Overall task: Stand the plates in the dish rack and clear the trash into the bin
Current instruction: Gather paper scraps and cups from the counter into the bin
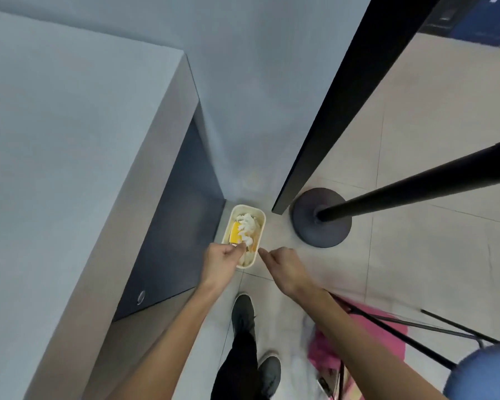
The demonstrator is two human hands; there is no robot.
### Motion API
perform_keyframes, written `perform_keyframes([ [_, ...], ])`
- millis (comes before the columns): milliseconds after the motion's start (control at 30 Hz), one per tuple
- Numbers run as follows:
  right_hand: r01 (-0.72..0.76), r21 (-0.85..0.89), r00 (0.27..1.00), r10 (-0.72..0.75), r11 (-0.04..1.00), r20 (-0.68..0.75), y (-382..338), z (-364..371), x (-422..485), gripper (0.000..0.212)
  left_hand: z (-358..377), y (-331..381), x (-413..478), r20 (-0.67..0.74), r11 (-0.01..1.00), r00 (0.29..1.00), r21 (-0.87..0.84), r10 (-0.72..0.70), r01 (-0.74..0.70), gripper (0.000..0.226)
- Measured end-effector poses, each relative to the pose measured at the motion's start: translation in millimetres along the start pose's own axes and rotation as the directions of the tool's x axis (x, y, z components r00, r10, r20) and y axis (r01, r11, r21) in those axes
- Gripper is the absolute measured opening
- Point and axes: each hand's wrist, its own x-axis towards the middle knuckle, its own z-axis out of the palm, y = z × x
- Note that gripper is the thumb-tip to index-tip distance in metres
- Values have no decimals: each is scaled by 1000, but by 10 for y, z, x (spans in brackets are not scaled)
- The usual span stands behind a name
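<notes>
Trash (247, 226), crumpled white paper and a yellow scrap, is lying in the small cream bin (248, 207) on the floor, beside the cabinet under the grey tabletop (70, 140) at 9 o'clock. The person is holding the left hand (223, 261) over the bin's 6 o'clock rim, grip clenched; whether it is pinching the white paper there cannot be told. The right hand (283, 269) is hovering at the bin's 5 o'clock, grip curled closed around nothing visible. Plates and dish rack are not showing. The narrow bin is looking nearly full, so a scrap let go at the rim is likely to be sliding onto the tiles, or knuckles could be nudging the bin toward the stanchion base (321, 217) at 3 o'clock.
</notes>
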Motion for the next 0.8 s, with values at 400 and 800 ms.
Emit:
perform_keyframes([
  [400, -41, -66, 998, 43, 997, 39, 1070, 873, 1620, 27, 531, -1610, 1492, 50, 997, 996, 39, -68, 66, 32],
  [800, -59, -224, 986, 92, 973, 142, 1720, 1329, 2725, 32, 915, -2629, 2434, 100, 952, 970, 237, -221, 192, 18],
])
